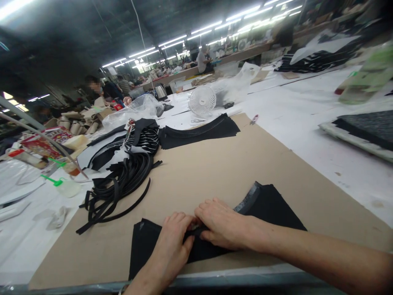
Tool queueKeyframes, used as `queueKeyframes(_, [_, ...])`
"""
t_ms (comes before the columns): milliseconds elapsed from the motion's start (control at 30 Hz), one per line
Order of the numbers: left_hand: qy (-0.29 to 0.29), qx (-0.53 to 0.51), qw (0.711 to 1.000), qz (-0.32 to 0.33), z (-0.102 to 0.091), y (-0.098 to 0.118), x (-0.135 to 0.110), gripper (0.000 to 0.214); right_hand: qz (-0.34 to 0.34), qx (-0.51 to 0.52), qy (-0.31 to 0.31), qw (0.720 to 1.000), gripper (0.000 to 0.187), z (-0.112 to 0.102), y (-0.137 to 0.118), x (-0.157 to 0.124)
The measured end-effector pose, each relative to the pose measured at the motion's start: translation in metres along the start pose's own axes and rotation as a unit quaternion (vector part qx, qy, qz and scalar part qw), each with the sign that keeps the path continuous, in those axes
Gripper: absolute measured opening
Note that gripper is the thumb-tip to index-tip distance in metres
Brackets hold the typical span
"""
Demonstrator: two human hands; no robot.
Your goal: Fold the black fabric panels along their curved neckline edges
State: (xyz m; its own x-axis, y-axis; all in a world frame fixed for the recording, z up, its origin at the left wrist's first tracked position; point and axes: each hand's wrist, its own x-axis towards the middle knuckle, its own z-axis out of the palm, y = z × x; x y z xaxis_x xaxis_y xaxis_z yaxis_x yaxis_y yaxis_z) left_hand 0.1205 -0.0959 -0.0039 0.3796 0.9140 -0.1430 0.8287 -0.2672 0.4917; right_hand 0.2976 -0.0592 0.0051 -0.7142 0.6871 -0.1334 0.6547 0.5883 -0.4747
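Note:
A black fabric piece with a curved upper edge lies on brown cardboard near the table's front. Along that edge, to the right, runs a greyish strip that looks like glue or tape. My left hand pinches the edge at the middle of the piece. Close beside it, my right hand is closed on the same edge, thumb below and fingers above. The fabric between the fingertips is partly hidden. Farther back on the cardboard lies a stack of similar black pieces.
Left of the hands sits a heap of black strips. Green-capped squeeze bottles stand farther left. A white fan is at the back, near clear plastic bags. To the right are a dark fabric stack and a large bottle.

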Motion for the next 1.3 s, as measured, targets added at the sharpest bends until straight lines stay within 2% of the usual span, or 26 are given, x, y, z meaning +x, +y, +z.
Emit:
queueKeyframes(167, [-0.022, -0.016, 0.999, -0.025, -0.005, 0.001, 0.001, 0.027, -0.004, 0.017, 0.005, 1.0, 0.014, 0.0, 0.004, -0.003])
queueKeyframes(267, [-0.015, -0.027, 0.999, -0.018, -0.004, 0.0, -0.001, 0.026, 0.0, 0.013, 0.002, 1.0, 0.018, -0.003, 0.004, -0.003])
queueKeyframes(400, [0.003, -0.033, 0.999, 0.007, 0.0, 0.0, -0.002, 0.027, -0.027, 0.0, -0.02, 0.999, 0.011, -0.004, 0.008, -0.002])
queueKeyframes(600, [0.027, -0.032, 0.998, 0.044, 0.007, 0.0, -0.004, 0.041, -0.066, 0.051, 0.039, 0.996, 0.015, 0.01, 0.023, -0.011])
queueKeyframes(900, [0.094, 0.037, 0.987, 0.122, 0.024, -0.006, -0.014, 0.044, -0.137, 0.046, 0.074, 0.987, 0.015, 0.021, 0.035, -0.024])
queueKeyframes(1067, [0.161, 0.112, 0.959, 0.202, 0.039, -0.016, -0.023, 0.043, -0.162, 0.014, 0.085, 0.983, 0.022, 0.021, 0.042, -0.028])
queueKeyframes(1167, [0.195, 0.138, 0.948, 0.21, 0.045, -0.015, -0.025, 0.046, -0.167, 0.02, 0.081, 0.983, 0.02, 0.018, 0.047, -0.032])
queueKeyframes(1300, [0.193, 0.148, 0.948, 0.206, 0.045, -0.012, -0.025, 0.047, -0.168, 0.021, 0.072, 0.983, 0.018, 0.011, 0.052, -0.036])
